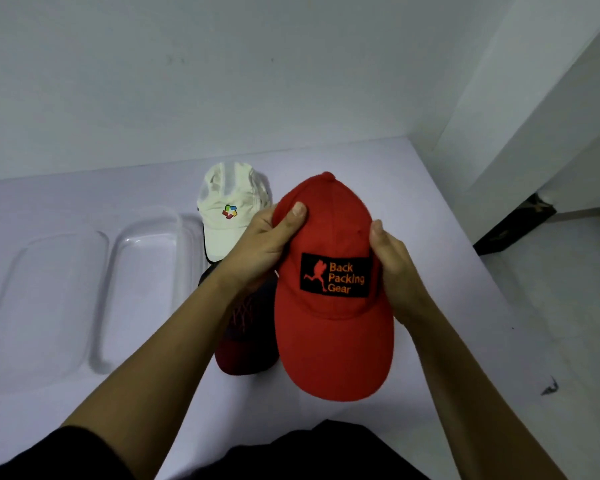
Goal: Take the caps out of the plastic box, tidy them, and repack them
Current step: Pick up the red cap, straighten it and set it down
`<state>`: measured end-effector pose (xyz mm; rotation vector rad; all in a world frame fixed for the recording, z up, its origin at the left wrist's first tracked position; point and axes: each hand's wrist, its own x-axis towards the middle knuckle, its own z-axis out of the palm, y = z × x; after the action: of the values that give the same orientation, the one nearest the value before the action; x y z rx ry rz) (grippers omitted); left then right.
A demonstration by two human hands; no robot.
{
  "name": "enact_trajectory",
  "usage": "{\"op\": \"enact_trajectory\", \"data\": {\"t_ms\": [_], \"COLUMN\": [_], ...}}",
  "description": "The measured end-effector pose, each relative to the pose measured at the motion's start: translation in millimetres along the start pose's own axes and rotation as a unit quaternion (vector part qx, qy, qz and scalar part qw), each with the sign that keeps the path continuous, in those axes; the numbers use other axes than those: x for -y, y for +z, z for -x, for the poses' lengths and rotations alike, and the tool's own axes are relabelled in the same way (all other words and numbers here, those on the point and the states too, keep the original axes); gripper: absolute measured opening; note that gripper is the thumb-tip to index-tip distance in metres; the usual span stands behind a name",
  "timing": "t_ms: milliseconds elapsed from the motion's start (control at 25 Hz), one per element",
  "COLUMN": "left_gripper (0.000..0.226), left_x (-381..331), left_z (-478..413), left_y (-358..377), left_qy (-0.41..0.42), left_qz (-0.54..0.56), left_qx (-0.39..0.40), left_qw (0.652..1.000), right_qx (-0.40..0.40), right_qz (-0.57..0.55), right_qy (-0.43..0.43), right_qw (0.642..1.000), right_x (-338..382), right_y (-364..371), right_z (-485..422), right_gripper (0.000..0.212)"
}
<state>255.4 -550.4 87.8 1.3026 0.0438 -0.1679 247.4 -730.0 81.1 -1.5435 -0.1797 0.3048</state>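
I hold a red cap [333, 327] with a black "Back Packing Gear" patch above the table, brim toward me. My left hand [264, 247] grips the left side of its crown and my right hand [395, 268] grips the right side. Behind it a cream cap [229, 209] with a small coloured logo lies on the table. A dark cap [248, 327] with red stitching and a dark red brim lies under my left wrist, partly hidden. The clear plastic box [146, 271] stands empty at left, with its clear lid [42, 306] lying beside it.
The white table [413, 188] meets a white wall at the back. Its right edge drops to a pale floor [568, 306], where a dark object [513, 226] sits near the wall corner. A black garment shows at the bottom.
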Motion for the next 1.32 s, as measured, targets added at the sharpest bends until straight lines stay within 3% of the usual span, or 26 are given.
{"op": "enact_trajectory", "data": {"t_ms": [80,200,280,400,480,560,680,720,800,920,1000,1080,1200,1320], "left_gripper": [0.020,0.035,0.034,0.025,0.023,0.029,0.030,0.028,0.030,0.027,0.035,0.047,0.043,0.029], "left_x": [3.8,4.8,4.0,1.7,3.4,7.1,12.4,14.2,17.3,12.0,8.9,8.7,8.8,3.9], "left_z": [0.2,0.3,2.4,4.7,4.6,3.7,6.9,8.0,7.6,4.0,0.1,-1.0,-1.8,2.6], "left_y": [-0.4,-7.0,-3.7,9.8,10.2,5.2,4.4,5.5,4.9,-2.4,-5.1,-4.4,-3.2,-3.5], "left_qy": [0.005,-0.065,-0.084,-0.045,0.003,0.046,0.063,0.055,0.027,0.024,0.055,0.083,0.089,0.057], "left_qz": [-0.026,-0.045,-0.062,-0.060,-0.095,-0.162,-0.188,-0.180,-0.134,-0.063,-0.104,-0.154,-0.174,-0.134], "left_qx": [0.002,0.038,0.061,0.025,0.003,0.006,0.006,0.007,0.007,-0.026,-0.031,-0.011,-0.011,-0.011], "left_qw": [1.000,0.996,0.993,0.997,0.995,0.986,0.980,0.982,0.991,0.997,0.993,0.985,0.981,0.989], "right_qx": [-0.075,-0.167,-0.196,-0.221,-0.221,-0.235,-0.219,-0.214,-0.204,-0.159,-0.120,-0.140,-0.243,-0.250], "right_qz": [-0.014,0.093,0.143,0.230,0.288,0.230,-0.064,-0.103,-0.093,0.043,0.103,0.125,0.042,-0.039], "right_qy": [-0.016,-0.077,-0.088,-0.079,-0.017,0.044,0.109,0.110,0.093,0.053,0.071,0.069,0.090,0.119], "right_qw": [0.997,0.979,0.966,0.945,0.932,0.943,0.967,0.965,0.970,0.985,0.985,0.980,0.965,0.960], "right_x": [4.0,1.9,2.1,1.0,0.2,-0.2,3.4,4.9,1.6,-12.9,-21.7,-25.6,-17.5,-8.7], "right_y": [5.3,8.3,10.7,12.0,11.4,9.9,6.0,4.8,-1.2,-10.1,-6.4,6.2,20.1,19.7], "right_z": [-5.0,-8.0,-5.7,-1.0,0.3,0.0,-1.4,-0.6,0.8,2.8,7.6,13.2,12.7,6.7], "right_gripper": [0.054,0.049,0.049,0.055,0.057,0.057,0.065,0.066,0.064,0.054,0.060,0.069,0.083,0.070]}}
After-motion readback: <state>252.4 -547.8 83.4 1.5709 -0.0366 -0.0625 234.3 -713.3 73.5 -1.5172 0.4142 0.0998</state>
